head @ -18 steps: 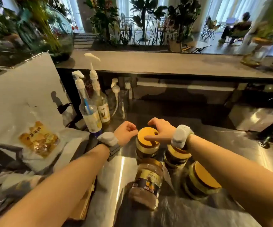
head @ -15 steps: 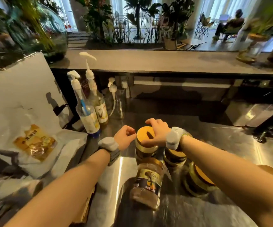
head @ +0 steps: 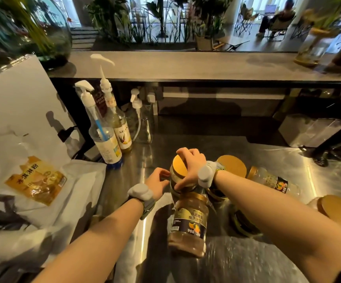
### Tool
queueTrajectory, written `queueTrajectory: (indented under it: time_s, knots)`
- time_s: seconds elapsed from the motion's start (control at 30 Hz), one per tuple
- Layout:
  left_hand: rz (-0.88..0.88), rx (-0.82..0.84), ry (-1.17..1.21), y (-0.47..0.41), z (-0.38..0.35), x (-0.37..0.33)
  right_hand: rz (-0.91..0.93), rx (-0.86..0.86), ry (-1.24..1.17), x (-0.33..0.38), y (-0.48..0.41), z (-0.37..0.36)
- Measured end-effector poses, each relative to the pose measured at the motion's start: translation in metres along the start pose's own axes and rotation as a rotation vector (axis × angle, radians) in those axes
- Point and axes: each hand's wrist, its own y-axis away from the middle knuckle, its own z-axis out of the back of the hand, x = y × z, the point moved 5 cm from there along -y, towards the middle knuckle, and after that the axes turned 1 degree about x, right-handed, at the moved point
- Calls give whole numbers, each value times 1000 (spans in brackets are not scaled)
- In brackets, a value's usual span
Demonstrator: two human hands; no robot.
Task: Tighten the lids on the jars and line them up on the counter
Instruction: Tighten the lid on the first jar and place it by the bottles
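Note:
Several glass jars with gold lids sit on the steel counter (head: 267,152). My right hand (head: 190,166) grips the gold lid of the far upright jar (head: 178,167) from above. My left hand (head: 157,183) rests against that jar's left side with its fingers curled. A labelled jar of brown contents (head: 189,223) lies on its side in front of it. Another upright jar (head: 232,165) stands behind my right wrist. An empty-looking jar (head: 273,181) lies on its side to the right. One more gold lid (head: 338,212) shows at the right edge, and a jar (head: 243,224) is partly hidden under my right forearm.
Pump bottles (head: 106,144) and a syrup bottle (head: 122,135) stand at the back left. A white bag with a yellow packet (head: 34,180) lies on the left. A raised ledge (head: 186,66) with plants runs along the back. A steel box (head: 308,129) sits at the far right.
My right hand has shifted further over the lid and wrapped down its near side. My left hand has moved in against the jar's side. The view has widened to the right.

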Motion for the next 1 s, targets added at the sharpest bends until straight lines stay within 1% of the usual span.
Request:
queueTrajectory:
  time_s: [0.2,0.27,0.37,0.47,0.57,0.67,0.73,0.87,1.0]
  knots:
    - [21,34,31,2,-3,3,11,28,66,2,-9,1]
    - [20,35,25,1,-1,3,0,26,53,1,-11,4]
    - [44,-4,60,-3,4,2,-48,18,14,-1,-15,11]
    - [86,-47,162,-7,8,3,-77,5,-9,-3,-18,24]
    - [165,-70,341,-9,9,0,-32,-2,-55,-4,-19,40]
    - [257,-66,586,-9,7,-8,-11,-66,-157,-3,-18,64]
    - [314,-32,718,-9,4,-16,-4,-89,-239,-1,-18,80]
    - [410,42,1059,-9,-4,-28,-6,-93,-381,0,-15,107]
    - [419,106,1258,-9,-9,-46,4,-75,-429,6,-12,120]
